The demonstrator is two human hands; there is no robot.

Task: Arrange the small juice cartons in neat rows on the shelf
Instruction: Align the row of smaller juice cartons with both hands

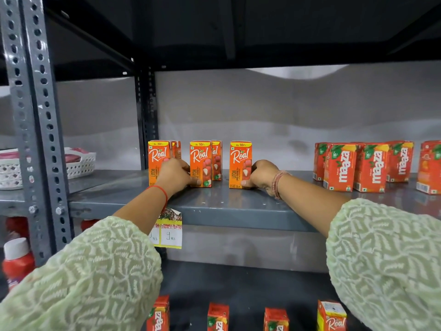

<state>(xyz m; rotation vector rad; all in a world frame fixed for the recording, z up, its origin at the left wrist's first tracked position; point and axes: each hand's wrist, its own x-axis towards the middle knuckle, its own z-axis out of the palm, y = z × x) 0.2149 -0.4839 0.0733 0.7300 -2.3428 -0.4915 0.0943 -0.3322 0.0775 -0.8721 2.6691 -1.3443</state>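
Both my hands are up on the shelf [214, 209], mid-frame, in among the Real cartons. My left hand [175, 175] sits in the gap between the left carton [158, 163] and the middle carton [200, 163]; my thumb presses low on the middle one's front and my other fingers curl round its left side, so I'm clamped on that one. My right hand [261, 176] is tucked against the right carton [239, 163], thumb at its bottom right corner, the rest of the fingers folded behind where I can't see them; it looks like a pinch on that edge.

Three cartons stand upright across the front with gaps between them, and two more peek out behind the left and middle ones. The Maaza cartons [358, 167] crowd the right of the frame, well apart from mine.

These should be light, stiff little boxes with slick printed faces. They'll slide easily on the painted metal and tip if I push high. So I'd grip low on the side walls, not the top, and not squeeze hard, since card walls dent.
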